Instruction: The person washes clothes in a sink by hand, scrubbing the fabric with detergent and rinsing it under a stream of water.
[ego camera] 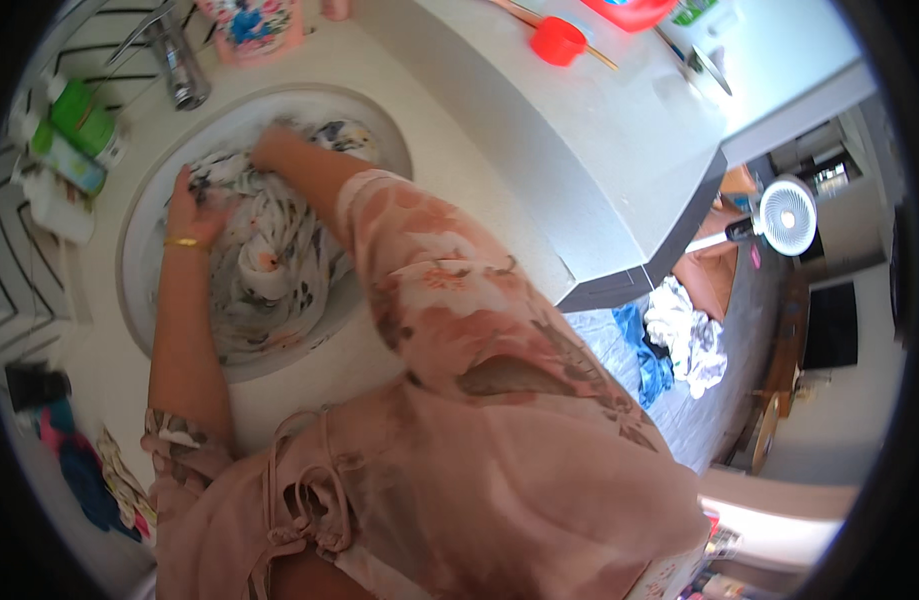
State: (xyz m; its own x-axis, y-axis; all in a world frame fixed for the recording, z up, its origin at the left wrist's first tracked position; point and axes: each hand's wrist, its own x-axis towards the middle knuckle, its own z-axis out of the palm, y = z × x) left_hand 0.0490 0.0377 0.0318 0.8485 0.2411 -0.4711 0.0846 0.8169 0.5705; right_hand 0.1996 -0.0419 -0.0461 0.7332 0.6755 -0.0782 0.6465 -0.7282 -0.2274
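Note:
A wet white cloth with a dark and orange print (279,217) lies bunched and twisted in the oval white washbasin (140,262). My left hand (196,214), with a gold-coloured band at its wrist, grips a fold of it at the left side of the basin. Close by, towards the back, my right hand (275,146) is closed on the same cloth. This hand is blurred, and its fingertips are hidden. A rounded, pale bulge of fabric (264,277) rises from the cloth in front of both hands.
A chrome faucet (178,75) stands behind the basin. Green pump bottles (84,120) and a white bottle (54,202) line the left. A red cup (558,41) sits on the raised counter (579,135). Clothes (677,330) lie on the floor near a white fan (787,216).

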